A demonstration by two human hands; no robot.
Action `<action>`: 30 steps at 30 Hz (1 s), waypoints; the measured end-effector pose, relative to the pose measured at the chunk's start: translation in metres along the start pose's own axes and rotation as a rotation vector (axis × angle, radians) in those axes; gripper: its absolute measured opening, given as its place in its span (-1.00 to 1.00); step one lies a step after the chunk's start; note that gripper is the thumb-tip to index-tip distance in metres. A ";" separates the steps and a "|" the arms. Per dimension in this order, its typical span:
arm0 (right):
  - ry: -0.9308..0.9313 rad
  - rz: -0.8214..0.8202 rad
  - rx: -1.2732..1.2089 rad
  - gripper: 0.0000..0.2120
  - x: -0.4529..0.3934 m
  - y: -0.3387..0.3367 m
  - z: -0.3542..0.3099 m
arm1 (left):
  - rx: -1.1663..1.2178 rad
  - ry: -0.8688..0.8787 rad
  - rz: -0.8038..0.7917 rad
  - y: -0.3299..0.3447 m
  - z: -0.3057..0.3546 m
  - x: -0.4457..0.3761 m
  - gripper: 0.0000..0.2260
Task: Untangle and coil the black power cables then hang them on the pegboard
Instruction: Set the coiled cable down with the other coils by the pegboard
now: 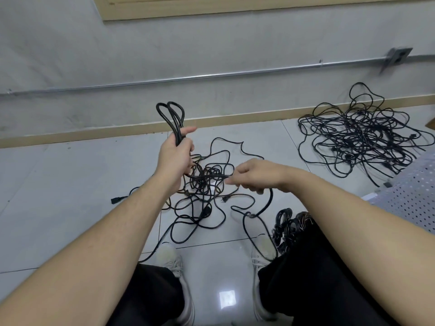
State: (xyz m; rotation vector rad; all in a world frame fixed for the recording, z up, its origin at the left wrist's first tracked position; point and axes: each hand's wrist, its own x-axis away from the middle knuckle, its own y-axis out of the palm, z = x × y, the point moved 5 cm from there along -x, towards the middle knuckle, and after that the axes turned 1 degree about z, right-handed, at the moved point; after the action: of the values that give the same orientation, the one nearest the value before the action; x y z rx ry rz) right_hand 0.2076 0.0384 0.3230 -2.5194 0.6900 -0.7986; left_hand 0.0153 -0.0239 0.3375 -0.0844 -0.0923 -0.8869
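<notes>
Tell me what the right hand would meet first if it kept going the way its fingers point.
Probably the left hand: the right hand points left along the taut cable stretched between them. Depth is uncertain.

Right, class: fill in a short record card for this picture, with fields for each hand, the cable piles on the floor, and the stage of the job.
left hand: grips a partly coiled cable, loops pointing up
right hand: pinches a cable strand stretched towards the left hand
small tangle: on the floor tiles under the hands
large tangle: on the floor by the wall, untouched
coiled bundles: beside the right leg
pegboard: at right, nothing seen hung
stage: coiling
</notes>
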 end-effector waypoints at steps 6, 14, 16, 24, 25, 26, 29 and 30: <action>-0.096 0.083 -0.215 -0.75 0.008 -0.010 -0.010 | -0.325 0.053 0.014 0.000 -0.011 -0.007 -0.67; -0.012 0.502 -0.172 -0.62 0.014 -0.035 -0.010 | -0.460 0.011 -0.278 0.031 -0.020 0.024 -0.81; 0.021 0.578 -0.137 -0.53 0.012 -0.038 -0.010 | -0.435 -0.020 -0.295 0.034 -0.016 0.027 -0.70; -0.017 0.244 -0.530 -0.77 0.006 -0.027 -0.006 | -0.660 -0.006 -0.519 0.046 -0.029 0.032 -0.77; -0.046 0.195 -0.622 -0.83 0.007 -0.027 -0.008 | -0.601 -0.032 -0.497 0.044 -0.028 0.032 -0.69; -0.070 0.192 -0.712 -0.87 0.007 -0.028 -0.010 | -0.531 -0.052 -0.471 0.042 -0.026 0.030 -0.63; -0.080 0.451 -0.828 -0.85 0.006 -0.044 -0.007 | -0.406 -0.070 -0.476 0.038 -0.016 0.031 -0.57; -0.064 0.548 -0.789 -0.81 0.005 -0.047 -0.004 | -0.406 -0.053 -0.516 0.040 -0.015 0.034 -0.56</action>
State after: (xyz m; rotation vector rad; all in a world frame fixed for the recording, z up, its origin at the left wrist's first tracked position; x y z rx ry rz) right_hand 0.2239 0.0719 0.3522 -2.7184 1.8525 -0.2598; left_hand 0.0684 -0.0267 0.3253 -0.4794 0.0207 -1.4110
